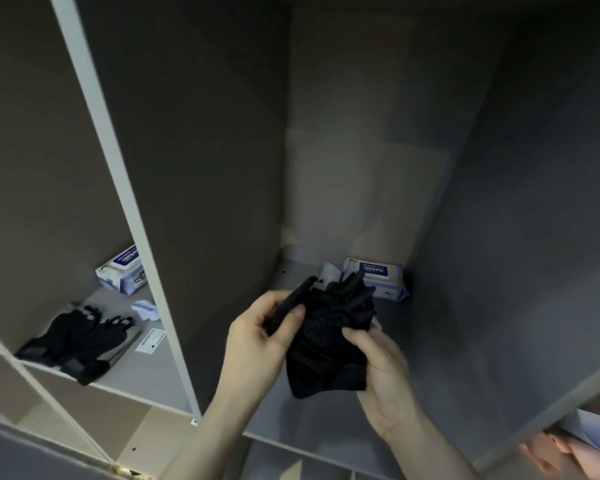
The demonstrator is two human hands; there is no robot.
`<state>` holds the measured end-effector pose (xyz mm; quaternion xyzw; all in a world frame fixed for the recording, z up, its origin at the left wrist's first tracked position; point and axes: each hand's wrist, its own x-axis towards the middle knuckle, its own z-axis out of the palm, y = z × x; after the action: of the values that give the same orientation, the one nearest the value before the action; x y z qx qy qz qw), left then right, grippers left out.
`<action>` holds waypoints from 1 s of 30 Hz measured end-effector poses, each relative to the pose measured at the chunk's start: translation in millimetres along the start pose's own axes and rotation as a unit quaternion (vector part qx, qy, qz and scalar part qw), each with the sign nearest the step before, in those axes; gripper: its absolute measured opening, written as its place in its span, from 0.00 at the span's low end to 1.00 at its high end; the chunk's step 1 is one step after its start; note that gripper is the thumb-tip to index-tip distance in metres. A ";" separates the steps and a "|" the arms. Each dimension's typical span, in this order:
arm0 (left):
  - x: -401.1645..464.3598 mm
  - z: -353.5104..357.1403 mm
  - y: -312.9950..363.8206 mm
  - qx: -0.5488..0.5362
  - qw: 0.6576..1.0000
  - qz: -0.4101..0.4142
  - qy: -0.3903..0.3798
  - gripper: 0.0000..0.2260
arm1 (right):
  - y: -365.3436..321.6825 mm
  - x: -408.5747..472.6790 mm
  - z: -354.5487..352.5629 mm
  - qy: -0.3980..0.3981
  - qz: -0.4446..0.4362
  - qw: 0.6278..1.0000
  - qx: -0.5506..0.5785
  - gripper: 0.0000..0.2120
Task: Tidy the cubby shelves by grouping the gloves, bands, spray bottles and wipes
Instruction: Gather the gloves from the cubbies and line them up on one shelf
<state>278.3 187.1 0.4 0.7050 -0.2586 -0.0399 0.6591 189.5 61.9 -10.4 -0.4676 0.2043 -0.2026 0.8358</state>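
Observation:
Inside the middle cubby, both my hands hold a bunch of black gloves above the shelf floor. My left hand pinches one glove's cuff at the upper left of the bunch. From the right and below, my right hand grips the bunch. A wipes pack with a blue label lies at the back of this cubby, just behind the gloves. In the left cubby another wipes pack sits at the back, and a pair of black gloves lies flat near the front edge.
A pale vertical divider separates the two cubbies. A small white cloth and a white card lie on the left shelf. A person's hand with something white shows at the bottom right. Lower cubbies sit beneath.

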 end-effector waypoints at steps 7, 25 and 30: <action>22.6 -14.9 9.9 -0.180 0.943 -0.237 -0.148 0.25 | -9.5 5.3 9.7 -0.025 -0.033 0.999 -0.029 0.12; 10.6 -17.3 17.1 -0.180 0.935 -0.252 -0.174 0.25 | -11.3 -2.8 2.9 -0.094 -0.009 0.988 -0.121 0.10; 8.5 -14.9 13.2 -0.175 0.954 -0.221 -0.106 0.06 | -15.9 -1.2 -1.8 -0.095 0.005 0.974 -0.206 0.11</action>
<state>287.4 197.2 17.3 0.6103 -0.1534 -0.3037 0.7154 185.2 53.6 2.7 -0.6454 0.1637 -0.1063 0.7385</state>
